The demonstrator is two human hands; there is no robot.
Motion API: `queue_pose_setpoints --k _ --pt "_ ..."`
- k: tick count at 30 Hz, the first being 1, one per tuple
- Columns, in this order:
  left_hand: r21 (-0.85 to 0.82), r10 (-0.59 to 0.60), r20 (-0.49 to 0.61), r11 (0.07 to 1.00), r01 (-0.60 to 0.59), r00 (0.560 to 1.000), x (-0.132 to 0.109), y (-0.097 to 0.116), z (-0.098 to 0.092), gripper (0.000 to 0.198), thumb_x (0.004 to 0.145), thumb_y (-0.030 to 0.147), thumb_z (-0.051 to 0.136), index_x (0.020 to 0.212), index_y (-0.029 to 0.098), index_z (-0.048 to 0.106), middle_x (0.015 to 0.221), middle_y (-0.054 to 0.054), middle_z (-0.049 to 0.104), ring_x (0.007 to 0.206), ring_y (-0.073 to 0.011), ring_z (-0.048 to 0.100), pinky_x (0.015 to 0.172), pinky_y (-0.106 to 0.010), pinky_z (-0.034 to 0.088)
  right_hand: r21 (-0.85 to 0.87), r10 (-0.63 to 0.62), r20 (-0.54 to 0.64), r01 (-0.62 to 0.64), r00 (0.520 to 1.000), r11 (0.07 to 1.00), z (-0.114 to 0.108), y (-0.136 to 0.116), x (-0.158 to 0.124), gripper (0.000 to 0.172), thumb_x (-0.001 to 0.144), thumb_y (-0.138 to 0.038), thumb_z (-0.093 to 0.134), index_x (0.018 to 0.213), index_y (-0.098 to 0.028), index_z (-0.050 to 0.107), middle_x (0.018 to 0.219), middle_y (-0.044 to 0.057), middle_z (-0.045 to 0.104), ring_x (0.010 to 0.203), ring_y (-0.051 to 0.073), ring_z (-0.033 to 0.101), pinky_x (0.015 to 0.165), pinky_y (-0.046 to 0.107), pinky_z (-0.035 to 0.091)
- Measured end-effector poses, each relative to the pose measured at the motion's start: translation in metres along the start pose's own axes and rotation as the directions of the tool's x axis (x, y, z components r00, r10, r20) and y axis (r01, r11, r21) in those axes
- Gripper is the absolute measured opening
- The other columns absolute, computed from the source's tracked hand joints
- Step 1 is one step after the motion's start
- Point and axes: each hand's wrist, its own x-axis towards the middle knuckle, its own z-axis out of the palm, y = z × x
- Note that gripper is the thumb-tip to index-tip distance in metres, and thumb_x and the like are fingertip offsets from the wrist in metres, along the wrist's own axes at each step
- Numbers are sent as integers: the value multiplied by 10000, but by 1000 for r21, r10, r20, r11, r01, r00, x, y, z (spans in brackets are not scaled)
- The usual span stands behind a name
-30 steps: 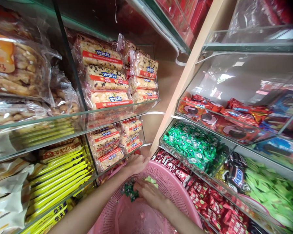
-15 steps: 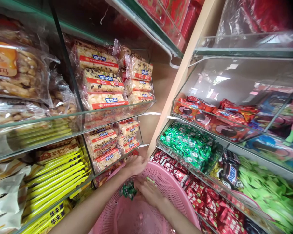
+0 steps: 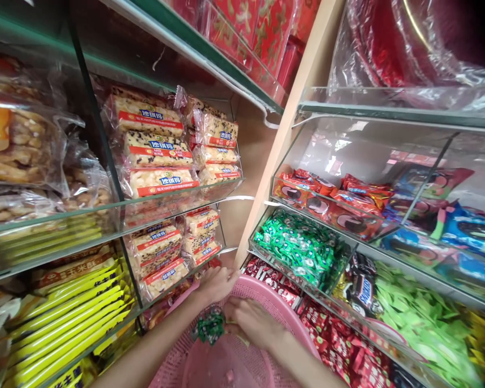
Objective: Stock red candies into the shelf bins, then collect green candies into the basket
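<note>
My left hand (image 3: 216, 284) is at the far rim of a pink plastic basket (image 3: 285, 302), its fingers curled over the edge. Inside the basket, my right hand (image 3: 251, 323) has its fingers bent and pressed together beside a small cluster of green-wrapped candies (image 3: 210, 326). A pale sliver of something shows under those fingers, too small to name. The basket's pink bottom (image 3: 226, 366) rises in the middle, with a tiny pink piece on it.
Glass-fronted shelves close in on both sides. On the left are wrapped cereal bars (image 3: 161, 148) and yellow packets (image 3: 73, 318). On the right are a bin of green candies (image 3: 299, 245), red packets (image 3: 343, 339) and light green packets (image 3: 420, 318). A wooden post (image 3: 272, 172) stands between.
The view has shifted, so the shelves appear further left and lower. My left hand stays at the basket rim. My right hand remains beside the green candies, its fingers slightly shifted.
</note>
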Motion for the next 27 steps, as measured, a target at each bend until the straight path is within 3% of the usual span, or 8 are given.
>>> queue_pose_setpoints --k 5,9,12,15,21,27 --pt "-27 -46 28 999 47 999 -3 -2 -3 601 870 579 188 1036 252 663 1041 -86 688 1014 -244 605 829 -312 419 -13 17 -184 -20 983 1000 -94 34 -24 147 882 -226 441 876 -198 585 869 32 602 741 141 582 654 261 434" --pt "-46 -24 -2 999 24 1000 -3 -6 -1 585 875 560 195 1055 252 659 1053 -90 684 1016 -264 604 818 -328 412 -151 137 -274 -183 952 971 -137 83 -33 264 785 -94 508 1021 -199 564 984 68 567 907 189 574 761 314 448" --pt "-62 -21 -12 998 21 1000 -3 -9 -1 584 875 561 196 1033 253 666 1041 -86 689 1003 -258 610 802 -317 409 -203 220 -198 -259 955 944 -144 113 -29 517 667 -23 585 1149 -205 538 1092 88 532 1032 212 544 850 322 434" --pt "-69 -20 -16 997 19 1000 -3 -10 -1 614 868 588 178 986 254 680 1011 -84 699 975 -257 621 782 -313 410 -195 209 -99 -225 973 955 -140 129 -19 621 619 -23 619 1202 -217 529 1164 88 513 1077 219 525 887 322 426" --pt "-75 2 -59 997 -6 998 -2 -14 2 607 874 583 176 1042 255 658 1024 -76 696 992 -247 617 801 -317 416 -174 197 -46 -202 979 964 -129 138 -4 570 598 26 576 1122 -198 598 1169 93 559 1069 225 538 901 328 413" --pt "-67 -12 -60 998 8 998 -2 -15 2 611 875 584 178 1027 243 662 1025 -81 694 997 -245 613 811 -317 413 -129 150 -133 -167 980 977 -121 151 -6 386 659 -37 599 1010 -194 619 1031 71 593 985 193 560 852 295 413"
